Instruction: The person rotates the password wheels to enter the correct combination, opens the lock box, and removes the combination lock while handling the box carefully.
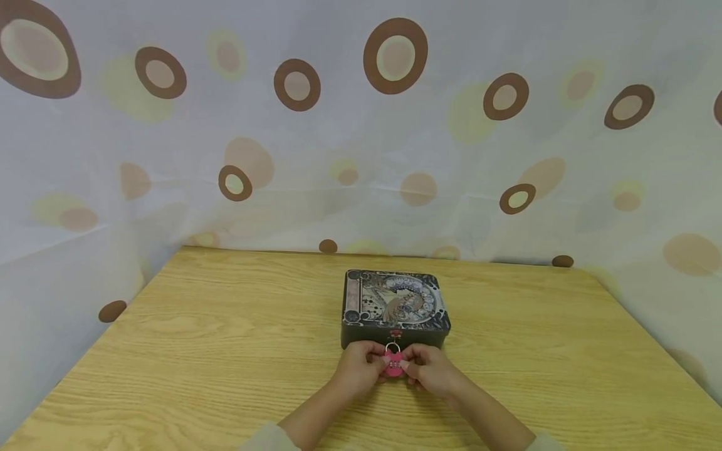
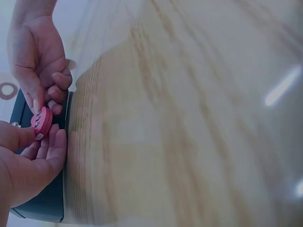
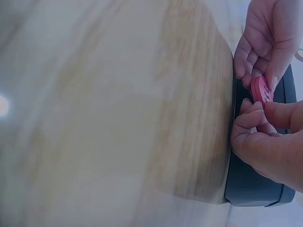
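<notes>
A pink combination padlock [image 1: 393, 364] with number wheels hangs by its silver shackle at the front clasp [image 1: 397, 334] of a dark, picture-lidded tin box [image 1: 397, 300]. From the left, my left hand [image 1: 359, 368] pinches the lock's edge between thumb and fingers. My right hand [image 1: 433, 371] pinches the opposite edge, its thumb by the wheels. In the left wrist view the lock [image 2: 42, 121] shows its wheels between both thumbs. The right wrist view has the lock [image 3: 261, 90] held close against the front of the box [image 3: 255, 184], which stands shut.
The box stands on a wood-grain table [image 1: 225, 326] towards its far edge. Behind and along the sides hangs a pale curtain [image 1: 338, 125] patterned with brown and yellow circles.
</notes>
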The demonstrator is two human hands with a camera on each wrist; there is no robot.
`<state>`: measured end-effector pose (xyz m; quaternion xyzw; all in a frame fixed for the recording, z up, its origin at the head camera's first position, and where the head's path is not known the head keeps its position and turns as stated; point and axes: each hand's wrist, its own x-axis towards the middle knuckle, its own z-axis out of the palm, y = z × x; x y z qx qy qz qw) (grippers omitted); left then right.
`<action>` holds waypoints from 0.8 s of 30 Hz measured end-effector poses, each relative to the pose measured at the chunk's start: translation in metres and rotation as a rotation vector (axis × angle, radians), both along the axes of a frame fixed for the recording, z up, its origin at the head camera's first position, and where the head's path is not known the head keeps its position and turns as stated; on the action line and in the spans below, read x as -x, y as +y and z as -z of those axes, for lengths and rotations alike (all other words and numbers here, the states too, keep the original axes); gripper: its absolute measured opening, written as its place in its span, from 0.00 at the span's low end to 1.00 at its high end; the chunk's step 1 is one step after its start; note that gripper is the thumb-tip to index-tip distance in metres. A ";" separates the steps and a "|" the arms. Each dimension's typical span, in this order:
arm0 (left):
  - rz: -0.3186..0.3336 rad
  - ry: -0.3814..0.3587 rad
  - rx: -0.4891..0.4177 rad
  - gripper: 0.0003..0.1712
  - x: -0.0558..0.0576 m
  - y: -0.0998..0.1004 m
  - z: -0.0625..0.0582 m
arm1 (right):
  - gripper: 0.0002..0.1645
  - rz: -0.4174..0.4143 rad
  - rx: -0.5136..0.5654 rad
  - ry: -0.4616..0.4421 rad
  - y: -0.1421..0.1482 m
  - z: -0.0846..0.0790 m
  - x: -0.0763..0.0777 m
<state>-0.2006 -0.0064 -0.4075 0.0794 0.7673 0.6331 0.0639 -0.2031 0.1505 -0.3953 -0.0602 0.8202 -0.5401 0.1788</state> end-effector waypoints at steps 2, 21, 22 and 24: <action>0.004 -0.002 -0.001 0.10 0.000 0.000 0.000 | 0.09 0.002 -0.001 0.001 0.000 -0.001 0.000; 0.009 0.006 0.014 0.14 0.000 -0.001 0.001 | 0.09 0.006 -0.003 -0.017 0.001 -0.002 -0.001; 0.007 0.012 0.017 0.14 0.000 -0.001 0.001 | 0.09 0.005 -0.002 -0.016 0.001 -0.002 -0.001; 0.003 0.020 0.015 0.13 0.000 0.000 0.002 | 0.09 0.001 0.003 -0.012 0.001 -0.002 -0.001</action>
